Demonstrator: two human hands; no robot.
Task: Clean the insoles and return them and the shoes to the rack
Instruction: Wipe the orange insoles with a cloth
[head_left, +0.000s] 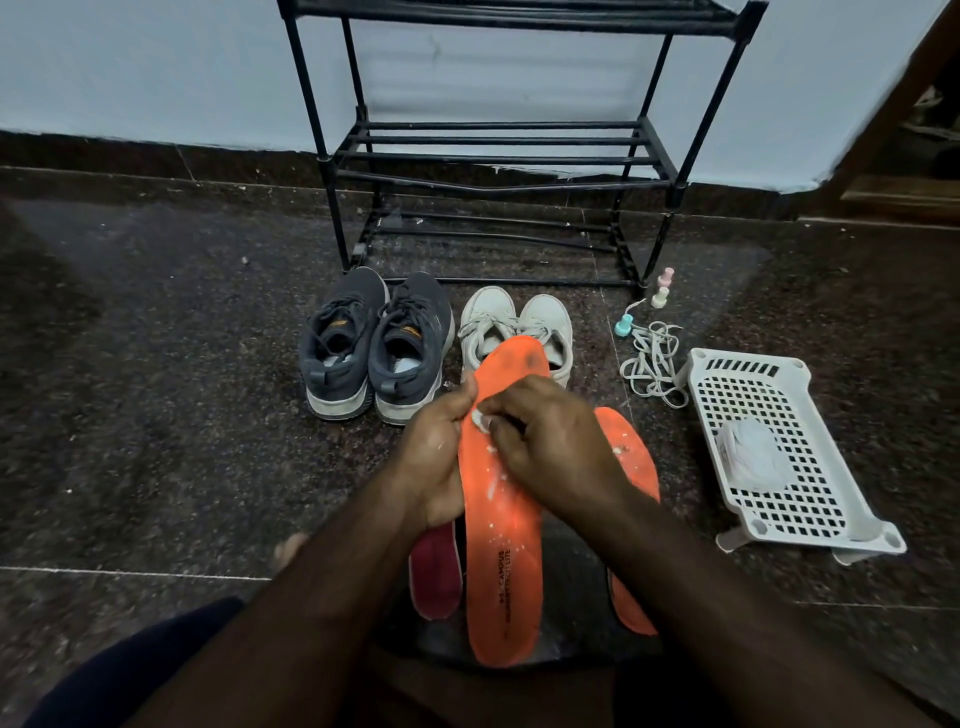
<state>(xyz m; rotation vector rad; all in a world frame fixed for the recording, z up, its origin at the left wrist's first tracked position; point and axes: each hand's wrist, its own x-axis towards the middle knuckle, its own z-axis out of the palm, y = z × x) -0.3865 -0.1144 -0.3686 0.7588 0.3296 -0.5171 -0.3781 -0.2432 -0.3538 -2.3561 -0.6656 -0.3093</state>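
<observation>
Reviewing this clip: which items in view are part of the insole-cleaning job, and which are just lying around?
Job:
- orange insole held by left hand, rubbed by right hand
- second orange insole
- pink insole
- grey shoes
- white shoes
- rack

Lying about:
- loose laces
- white basket
- small bottles

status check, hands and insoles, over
Left hand grips orange insole by its edge; right hand pinches a white wad, rubbing it. Second orange insole and pink insole underneath. Rack empty, nothing blocking.

The rack (498, 156) looks matt black metal, the basket (810, 499) white perforated plastic, the floor (156, 364) speckled polished stone, and the insole (501, 519) matt orange foam.
</observation>
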